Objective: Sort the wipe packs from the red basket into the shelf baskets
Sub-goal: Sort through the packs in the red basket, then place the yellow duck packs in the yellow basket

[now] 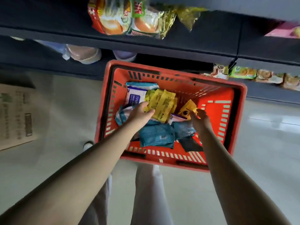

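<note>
Head view looks down into the red basket (216, 99) on the floor, where the wipe packs lie. The left hand (139, 113) has its fingers grasping the stacked yellow packs (164, 103). The right hand (200, 120) pinches a single yellow pack (186, 110) above the teal packs (155, 135).

Left grip (139, 113) (right grip (200, 119) too) holds yellow packs (165, 103).

Your view: light even, fairly bright on the red basket (217, 95); pale glare streak on the floor (276, 120) at right. Shelves (48, 30) dark, underlit. Snack bags (129, 18) above smeared by blur. Your forearms (65, 184) stretched by wide-angle distortion.
</note>
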`<action>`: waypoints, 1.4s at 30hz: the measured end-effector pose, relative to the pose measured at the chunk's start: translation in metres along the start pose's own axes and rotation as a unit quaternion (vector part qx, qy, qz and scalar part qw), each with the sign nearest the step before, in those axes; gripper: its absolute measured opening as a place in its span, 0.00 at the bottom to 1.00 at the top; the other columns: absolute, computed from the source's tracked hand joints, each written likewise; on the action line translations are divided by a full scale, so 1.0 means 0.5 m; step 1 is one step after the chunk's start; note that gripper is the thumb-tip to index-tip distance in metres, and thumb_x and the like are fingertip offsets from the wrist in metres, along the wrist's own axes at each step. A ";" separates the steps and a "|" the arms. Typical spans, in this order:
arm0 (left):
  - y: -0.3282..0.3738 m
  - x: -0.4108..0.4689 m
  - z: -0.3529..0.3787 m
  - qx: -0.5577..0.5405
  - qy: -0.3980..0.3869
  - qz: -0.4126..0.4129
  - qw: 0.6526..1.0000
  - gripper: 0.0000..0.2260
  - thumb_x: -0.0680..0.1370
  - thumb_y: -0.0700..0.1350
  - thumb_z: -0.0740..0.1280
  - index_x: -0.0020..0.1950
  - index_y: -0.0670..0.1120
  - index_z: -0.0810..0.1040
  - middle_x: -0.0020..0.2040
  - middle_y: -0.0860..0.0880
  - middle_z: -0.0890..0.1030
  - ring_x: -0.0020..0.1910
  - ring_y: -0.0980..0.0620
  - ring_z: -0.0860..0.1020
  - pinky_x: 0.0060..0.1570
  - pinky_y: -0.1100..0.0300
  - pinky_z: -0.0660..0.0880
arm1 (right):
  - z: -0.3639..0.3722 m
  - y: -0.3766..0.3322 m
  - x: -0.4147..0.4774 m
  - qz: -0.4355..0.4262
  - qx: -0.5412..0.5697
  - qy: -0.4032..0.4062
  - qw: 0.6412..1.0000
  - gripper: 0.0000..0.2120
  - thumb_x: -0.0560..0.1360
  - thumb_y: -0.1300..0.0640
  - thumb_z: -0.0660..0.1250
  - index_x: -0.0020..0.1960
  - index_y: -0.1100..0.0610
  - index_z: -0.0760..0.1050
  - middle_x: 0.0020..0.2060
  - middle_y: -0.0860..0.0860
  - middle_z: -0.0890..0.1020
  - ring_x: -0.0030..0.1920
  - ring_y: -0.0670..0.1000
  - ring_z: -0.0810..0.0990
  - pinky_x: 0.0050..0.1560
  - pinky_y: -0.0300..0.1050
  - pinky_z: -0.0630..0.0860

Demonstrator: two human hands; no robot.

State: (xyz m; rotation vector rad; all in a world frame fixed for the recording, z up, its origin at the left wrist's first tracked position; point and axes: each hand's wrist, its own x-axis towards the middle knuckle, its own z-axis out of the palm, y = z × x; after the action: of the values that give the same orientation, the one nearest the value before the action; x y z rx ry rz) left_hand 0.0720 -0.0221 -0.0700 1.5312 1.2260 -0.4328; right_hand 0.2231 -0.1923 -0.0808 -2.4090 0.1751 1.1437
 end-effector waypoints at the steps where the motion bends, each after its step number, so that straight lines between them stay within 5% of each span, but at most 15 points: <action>1: 0.007 0.016 0.009 -0.002 -0.004 0.006 1.000 0.24 0.79 0.51 0.67 0.73 0.47 0.68 0.72 0.47 0.71 0.67 0.46 0.73 0.67 0.50 0.70 | 0.008 0.000 0.022 0.017 0.010 -0.003 1.000 0.26 0.80 0.48 0.63 0.75 0.56 0.64 0.69 0.57 0.73 0.57 0.57 0.77 0.49 0.42 0.69; 4: 0.011 0.054 0.041 -0.008 -0.014 0.005 1.000 0.25 0.79 0.52 0.66 0.74 0.48 0.66 0.74 0.49 0.69 0.67 0.46 0.74 0.64 0.48 0.73 | 0.036 0.006 0.073 0.071 0.026 0.000 0.997 0.29 0.79 0.45 0.63 0.75 0.56 0.62 0.67 0.58 0.74 0.54 0.58 0.77 0.43 0.43 0.71; 9: 0.005 0.073 0.084 0.007 0.046 -0.003 0.999 0.28 0.77 0.52 0.68 0.76 0.49 0.64 0.75 0.50 0.67 0.71 0.48 0.69 0.70 0.51 0.67 | 0.065 0.021 0.091 0.083 0.043 0.048 0.994 0.31 0.76 0.42 0.65 0.73 0.55 0.63 0.66 0.58 0.76 0.61 0.61 0.78 0.60 0.57 0.77; 15: 0.017 0.075 0.105 -0.043 0.108 -0.021 0.993 0.29 0.76 0.52 0.70 0.75 0.51 0.65 0.74 0.50 0.68 0.71 0.47 0.68 0.69 0.51 0.69 | 0.044 0.018 0.085 0.122 0.117 0.027 0.985 0.34 0.77 0.45 0.68 0.76 0.57 0.61 0.70 0.59 0.71 0.67 0.60 0.73 0.63 0.51 0.74; 18: 0.017 0.080 0.095 -0.085 0.103 -0.048 0.990 0.28 0.77 0.50 0.70 0.75 0.51 0.65 0.73 0.50 0.70 0.69 0.48 0.71 0.60 0.58 0.73 | 0.024 0.003 0.083 0.091 0.127 -0.011 0.988 0.23 0.78 0.49 0.67 0.68 0.61 0.72 0.59 0.59 0.79 0.54 0.57 0.78 0.49 0.48 0.76; 20: 0.015 0.085 0.087 -0.099 0.104 -0.052 0.988 0.28 0.77 0.50 0.70 0.75 0.50 0.66 0.72 0.51 0.71 0.68 0.49 0.72 0.63 0.54 0.73 | 0.014 -0.007 0.082 0.084 0.139 -0.032 0.986 0.21 0.77 0.50 0.70 0.66 0.60 0.75 0.57 0.57 0.80 0.50 0.54 0.75 0.48 0.46 0.72; 26: 0.012 0.116 0.093 -0.066 0.073 -0.092 0.991 0.25 0.74 0.55 0.72 0.68 0.48 0.74 0.63 0.49 0.78 0.59 0.47 0.78 0.55 0.52 0.79 | 0.028 0.004 0.086 -0.023 0.118 -0.084 0.989 0.29 0.77 0.53 0.69 0.75 0.53 0.63 0.68 0.53 0.74 0.62 0.54 0.74 0.55 0.45 0.71; 29: 0.003 0.121 0.095 0.018 0.082 -0.075 0.994 0.22 0.72 0.60 0.71 0.59 0.47 0.79 0.55 0.48 0.81 0.56 0.44 0.79 0.53 0.47 0.79 | 0.034 0.013 0.077 -0.061 0.090 -0.050 0.993 0.25 0.76 0.51 0.70 0.70 0.52 0.69 0.55 0.46 0.77 0.51 0.47 0.76 0.45 0.37 0.73; 32: 0.004 0.099 0.088 0.087 0.093 -0.023 0.992 0.20 0.74 0.61 0.68 0.56 0.47 0.79 0.55 0.46 0.80 0.58 0.43 0.76 0.55 0.47 0.76 | 0.015 0.013 0.053 -0.070 0.140 0.017 0.988 0.09 0.76 0.49 0.71 0.47 0.53 0.75 0.35 0.44 0.73 0.35 0.45 0.71 0.27 0.29 0.65; 34: 0.015 0.061 0.079 0.025 0.067 0.020 0.997 0.17 0.77 0.56 0.67 0.57 0.45 0.77 0.56 0.47 0.80 0.56 0.46 0.77 0.55 0.51 0.76 | -0.009 0.008 0.022 -0.104 0.186 0.054 0.975 0.15 0.76 0.48 0.70 0.38 0.55 0.69 0.30 0.48 0.69 0.31 0.47 0.66 0.28 0.36 0.62; 38: 0.065 -0.058 0.037 -0.134 0.093 0.096 0.982 0.12 0.79 0.52 0.67 0.58 0.47 0.73 0.51 0.55 0.79 0.48 0.59 0.77 0.43 0.71 0.72 | -0.075 -0.045 -0.087 -0.167 0.309 0.046 0.935 0.14 0.76 0.48 0.69 0.44 0.59 0.77 0.35 0.52 0.76 0.37 0.51 0.73 0.38 0.45 0.70; 42: 0.094 -0.188 -0.054 -0.251 0.113 0.103 0.956 0.16 0.78 0.55 0.66 0.63 0.49 0.76 0.57 0.54 0.81 0.54 0.58 0.79 0.55 0.63 0.74 | -0.110 -0.121 -0.240 -0.227 0.334 -0.012 0.915 0.06 0.81 0.52 0.62 0.52 0.47 0.78 0.45 0.47 0.85 0.48 0.50 0.84 0.50 0.50 0.81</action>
State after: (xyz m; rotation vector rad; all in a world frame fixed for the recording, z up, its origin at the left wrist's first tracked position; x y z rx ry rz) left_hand 0.0655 -0.0372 0.0373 1.2655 1.2175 0.1904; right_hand 0.2025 -0.1739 0.0617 -1.7005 -0.0103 0.7358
